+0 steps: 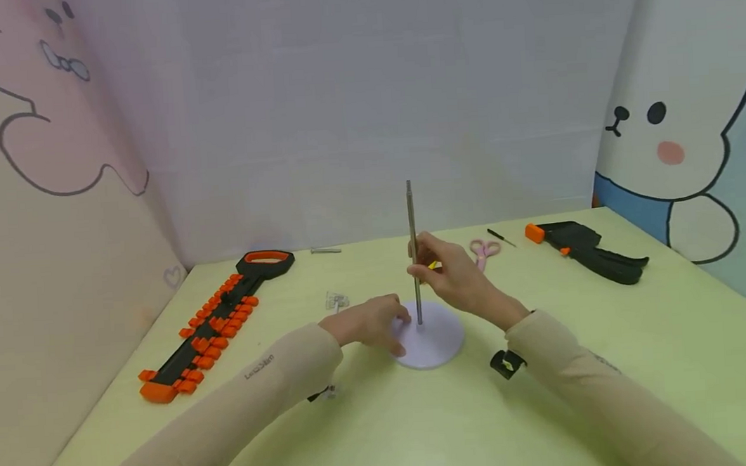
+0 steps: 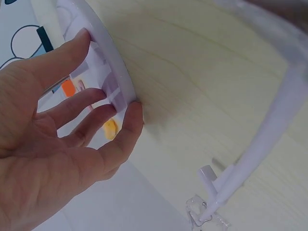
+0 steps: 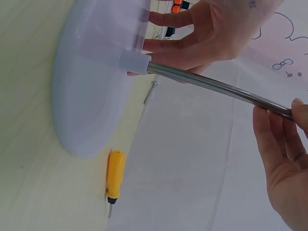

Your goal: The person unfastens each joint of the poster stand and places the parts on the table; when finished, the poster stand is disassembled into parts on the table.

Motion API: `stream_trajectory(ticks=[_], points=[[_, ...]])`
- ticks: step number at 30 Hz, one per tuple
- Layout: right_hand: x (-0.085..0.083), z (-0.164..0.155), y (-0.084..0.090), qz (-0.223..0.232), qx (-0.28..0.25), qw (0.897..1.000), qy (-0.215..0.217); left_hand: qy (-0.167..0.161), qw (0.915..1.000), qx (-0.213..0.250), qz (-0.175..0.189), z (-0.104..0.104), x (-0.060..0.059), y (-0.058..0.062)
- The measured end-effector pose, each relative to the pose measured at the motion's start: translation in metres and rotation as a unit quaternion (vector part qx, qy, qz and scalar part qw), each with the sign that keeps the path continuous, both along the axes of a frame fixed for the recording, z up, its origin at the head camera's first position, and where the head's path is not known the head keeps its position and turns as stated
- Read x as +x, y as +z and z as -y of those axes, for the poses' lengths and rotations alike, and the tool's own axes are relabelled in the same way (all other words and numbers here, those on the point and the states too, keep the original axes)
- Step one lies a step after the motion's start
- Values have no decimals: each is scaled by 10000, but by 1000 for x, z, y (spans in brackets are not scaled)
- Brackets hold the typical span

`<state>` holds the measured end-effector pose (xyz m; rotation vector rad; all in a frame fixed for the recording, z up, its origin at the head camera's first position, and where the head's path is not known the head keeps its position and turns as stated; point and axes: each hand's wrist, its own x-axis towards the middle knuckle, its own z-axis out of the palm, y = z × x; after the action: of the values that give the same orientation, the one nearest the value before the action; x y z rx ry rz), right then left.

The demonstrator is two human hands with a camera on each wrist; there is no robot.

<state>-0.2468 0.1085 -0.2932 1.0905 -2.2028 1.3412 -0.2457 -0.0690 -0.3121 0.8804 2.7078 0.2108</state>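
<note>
- On the pale green table (image 1: 608,361), ringed by cartoon-printed panels (image 1: 689,104), your work sits near the middle.
- At the far left lies the long black-and-orange bit holder (image 1: 216,319); at the far right lies a black clamp tool (image 1: 592,250) with an orange tip.
- The round white base (image 1: 438,342) lies flat on the table in front of you. Your left hand (image 1: 371,324) holds its left edge, thumb and fingers curled over the rim, as the left wrist view shows.
- The metal rod (image 1: 414,252) stands upright in the base's centre socket (image 3: 134,62). Your right hand (image 1: 457,274) pinches the rod about halfway up.
- Judging by this, the rod is already seated in the socket; whether it is fully tightened I cannot tell, so some turning may be left.
- Smaller items lie behind: pink scissors (image 1: 484,250), a yellow-handled screwdriver (image 3: 115,180) just beyond the base, a small clear plastic clip (image 1: 336,302) and a short metal pin (image 1: 326,250).
</note>
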Motion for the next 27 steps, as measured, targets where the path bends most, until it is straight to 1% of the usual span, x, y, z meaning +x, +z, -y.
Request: stream_trajectory(ticks=[6,10,12,16,18,20,23,27], points=[[2,2,-8,87,-77,9999,-59,91,9999,14,51,0,3,-5],[0,2,-8,41,-37,9999,-133,155,9998,97,37,0,3,-4],[-1,0,-5,7,-22,9997,-244,111,9998,151,-25,0,1,-3],[-1,-3,-7,228,-132,9987,-427,-49,9998,153,-80,1,0,-5],[-1,-4,-6,361,-173,9980,-480,-93,9998,148,-78,1,-1,-5],[-1,-4,-5,380,-165,9979,-500,-100,9998,129,-58,0,-1,-5],[-1,-3,-5,207,-195,9983,-508,-123,9999,92,-36,1,-2,-4],[-1,1,-4,-67,-239,9981,-571,-245,9997,80,-54,1,-5,-3]])
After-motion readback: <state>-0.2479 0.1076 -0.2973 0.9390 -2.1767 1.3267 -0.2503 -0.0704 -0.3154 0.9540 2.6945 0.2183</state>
